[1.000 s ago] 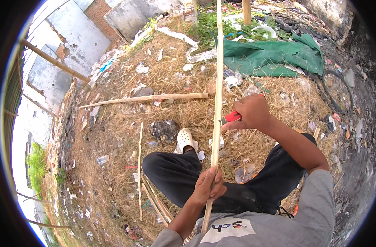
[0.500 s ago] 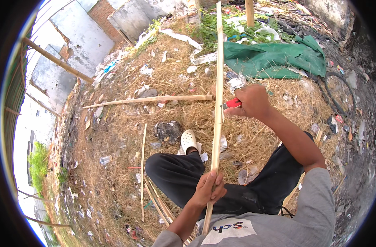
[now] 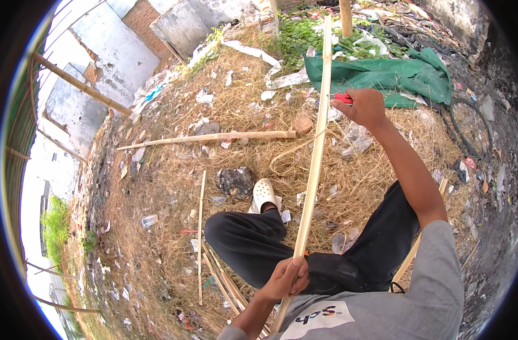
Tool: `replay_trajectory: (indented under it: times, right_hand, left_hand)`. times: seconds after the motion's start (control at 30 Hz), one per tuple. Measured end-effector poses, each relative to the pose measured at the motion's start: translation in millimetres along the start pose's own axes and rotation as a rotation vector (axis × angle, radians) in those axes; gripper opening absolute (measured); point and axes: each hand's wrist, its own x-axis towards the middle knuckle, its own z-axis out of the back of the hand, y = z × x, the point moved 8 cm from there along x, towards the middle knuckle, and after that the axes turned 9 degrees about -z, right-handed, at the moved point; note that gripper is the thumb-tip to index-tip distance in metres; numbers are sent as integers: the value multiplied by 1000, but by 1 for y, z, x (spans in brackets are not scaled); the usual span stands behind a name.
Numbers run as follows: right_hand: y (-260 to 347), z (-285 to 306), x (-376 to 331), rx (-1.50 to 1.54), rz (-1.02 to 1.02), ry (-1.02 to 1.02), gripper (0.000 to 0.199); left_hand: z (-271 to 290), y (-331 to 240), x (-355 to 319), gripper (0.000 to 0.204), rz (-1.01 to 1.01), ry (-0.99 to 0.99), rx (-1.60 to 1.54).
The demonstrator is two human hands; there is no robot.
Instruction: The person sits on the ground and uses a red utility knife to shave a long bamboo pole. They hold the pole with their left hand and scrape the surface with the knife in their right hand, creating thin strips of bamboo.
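While L hand (image 3: 285,279) grips bamboo strip (image 3: 313,170), R hand (image 3: 364,107) extends w/ red-handled tool (image 3: 343,98).

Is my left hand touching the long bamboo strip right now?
Touching. In the head view the left hand is closed around the lower part of the long bamboo strip, its fingers wrapped over it with no gap showing.

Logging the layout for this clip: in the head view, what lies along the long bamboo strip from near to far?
Left hand gripping the bamboo strip → black trouser leg → white clog → right hand with a red-handled tool → green tarp.
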Motion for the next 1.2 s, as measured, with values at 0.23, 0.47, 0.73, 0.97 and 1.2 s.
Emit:
replay_trajectory:
  times: [0.23, 0.47, 0.73, 0.97, 1.2]
  right_hand:
    - [-63, 2, 13, -145, -88, 1, 64]
    - [-248, 6, -5, 54, -1054, 154, 87]
    - [-222, 11, -24, 5, -816, 300, 86]
    - [-48, 19, -31, 238, -234, 353, 62]
    - [-55, 20, -24, 167, -173, 236, 58]
  left_hand:
    - [-5, 22, -47, 36, 104, -16, -18]
    - [1, 30, -82, 40, 266, 43, 221]
    - [33, 15, -47, 36, 45, -228, 114]
    - [20, 18, -33, 37, 74, -117, 109]
    - [4, 32, -46, 36, 125, -21, 70]
